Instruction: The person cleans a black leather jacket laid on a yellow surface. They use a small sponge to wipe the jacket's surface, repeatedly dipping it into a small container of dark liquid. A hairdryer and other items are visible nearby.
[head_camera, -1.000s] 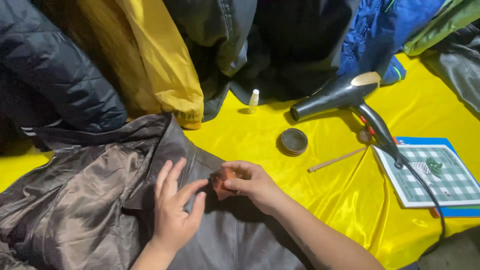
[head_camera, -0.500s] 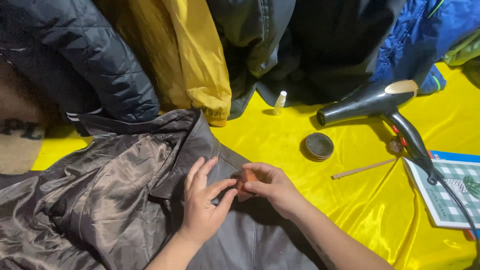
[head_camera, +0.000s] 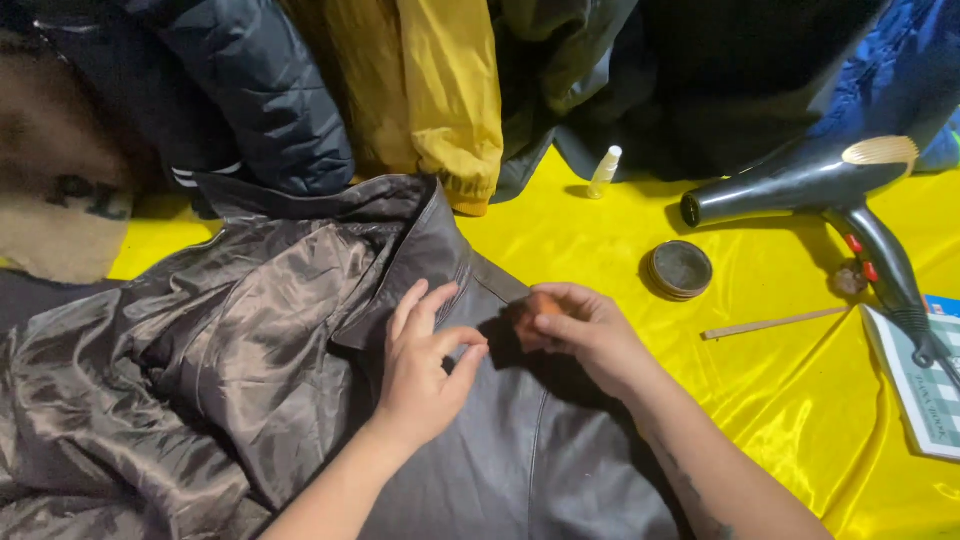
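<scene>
A dark brown leather jacket (head_camera: 300, 360) with a shiny lining lies open on a yellow satin cloth (head_camera: 800, 400). My left hand (head_camera: 425, 365) rests flat on the jacket near the collar, fingers spread. My right hand (head_camera: 585, 330) pinches a small orange-brown pad (head_camera: 538, 305) against the leather just right of the left hand. Both forearms reach in from the bottom edge.
A round open tin (head_camera: 680, 268) sits right of my hands. A black hair dryer (head_camera: 820, 190), a thin wooden stick (head_camera: 775, 323), a small white bottle (head_camera: 604, 172) and a checked booklet (head_camera: 925, 380) lie on the cloth. Several jackets (head_camera: 420, 90) are heaped along the back.
The view has shifted left, so the dryer and tin sit further right. My hands have drawn closer together on the jacket, the right still holding the pad.
</scene>
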